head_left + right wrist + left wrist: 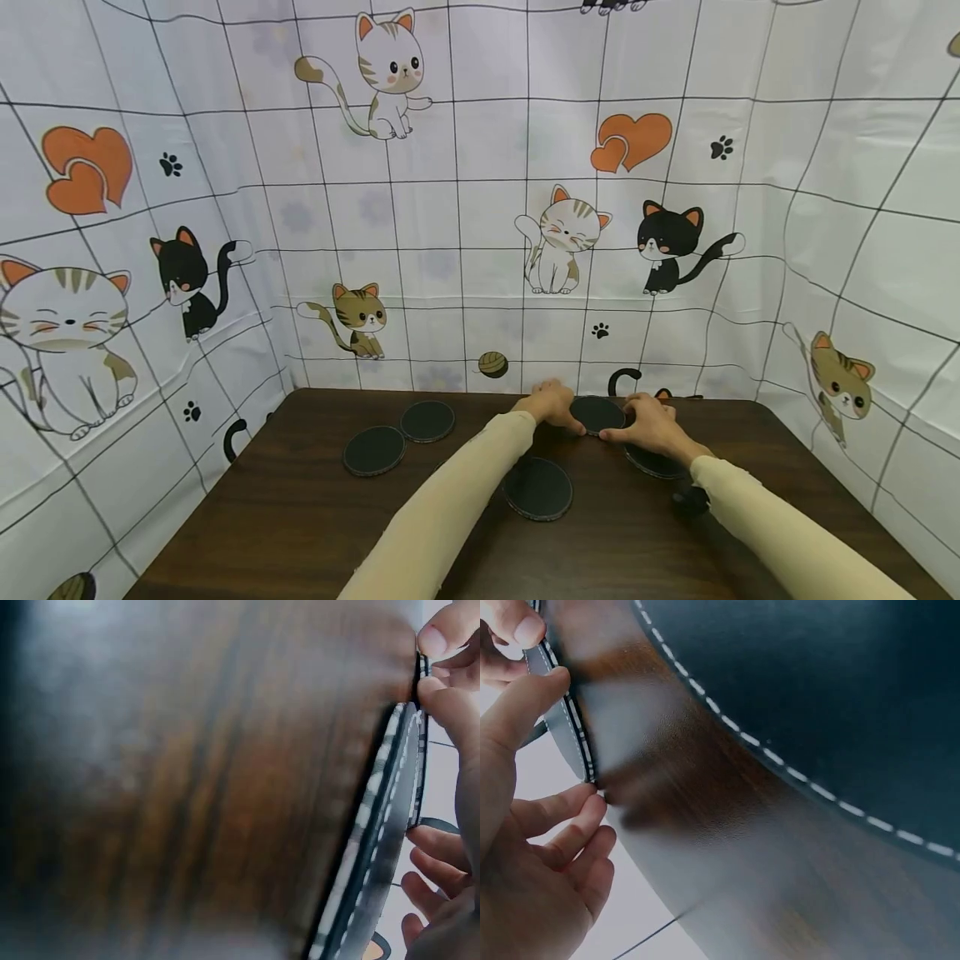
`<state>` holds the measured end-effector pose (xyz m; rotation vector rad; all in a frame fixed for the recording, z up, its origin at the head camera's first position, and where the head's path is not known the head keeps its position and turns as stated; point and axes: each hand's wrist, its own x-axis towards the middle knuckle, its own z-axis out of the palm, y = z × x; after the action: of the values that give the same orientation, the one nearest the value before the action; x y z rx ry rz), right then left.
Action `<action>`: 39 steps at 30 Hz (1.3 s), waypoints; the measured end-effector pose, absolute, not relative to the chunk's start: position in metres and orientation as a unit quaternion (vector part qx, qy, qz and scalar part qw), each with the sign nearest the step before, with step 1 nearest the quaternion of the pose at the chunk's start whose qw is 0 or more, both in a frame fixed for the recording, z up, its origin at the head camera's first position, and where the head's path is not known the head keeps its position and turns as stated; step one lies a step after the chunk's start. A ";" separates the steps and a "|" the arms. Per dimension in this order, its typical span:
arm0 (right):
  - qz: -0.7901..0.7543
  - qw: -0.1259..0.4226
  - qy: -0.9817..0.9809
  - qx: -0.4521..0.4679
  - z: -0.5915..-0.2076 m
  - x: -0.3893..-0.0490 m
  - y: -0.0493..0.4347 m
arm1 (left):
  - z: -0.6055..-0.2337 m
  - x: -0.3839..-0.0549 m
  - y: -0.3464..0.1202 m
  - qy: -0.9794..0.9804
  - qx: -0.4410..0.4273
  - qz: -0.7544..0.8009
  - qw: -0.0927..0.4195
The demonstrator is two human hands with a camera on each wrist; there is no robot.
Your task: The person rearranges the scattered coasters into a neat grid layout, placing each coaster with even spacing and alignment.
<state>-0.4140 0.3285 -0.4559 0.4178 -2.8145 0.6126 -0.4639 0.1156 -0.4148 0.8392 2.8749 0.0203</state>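
Observation:
At the back of the table, both hands hold one round black coaster (596,414) with pale stitching round its rim. My left hand (550,405) grips its left side; in the left wrist view, the thumb and fingertips meet the stitched edge (577,727). On the opposite side my right hand (658,427) grips it, thumb at the near edge and fingers at the far edge. Just in front of the right hand lies another black coaster (655,461), partly covered by that hand. A further coaster (537,489) lies beside the left forearm.
Two more black coasters (374,451) lie at the table's left, close together. The dark brown wooden table (315,517) is bordered at the back and sides by a white cat-print curtain (487,208). Part of the table is hidden under the left forearm.

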 end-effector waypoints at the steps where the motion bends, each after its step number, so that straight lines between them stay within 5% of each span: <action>1: 0.209 0.121 -0.959 0.146 -0.456 -0.414 0.329 | -0.414 -0.463 0.114 0.957 0.280 0.012 0.076; 13: 0.220 0.176 -0.946 0.160 -0.435 -0.399 0.323 | -0.413 -0.464 0.091 0.943 0.304 0.131 0.029; 24: 0.226 0.223 -0.927 0.198 -0.408 -0.353 0.321 | -0.391 -0.404 0.072 0.930 0.309 0.187 -0.063; 39: 0.201 0.179 -0.938 0.220 -0.433 -0.308 0.327 | -0.412 -0.348 0.077 0.947 0.297 0.117 -0.020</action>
<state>-0.3080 0.3273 -0.4328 0.6210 -2.6512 0.5680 -0.3481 0.0769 -0.4122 0.9445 3.0159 0.3739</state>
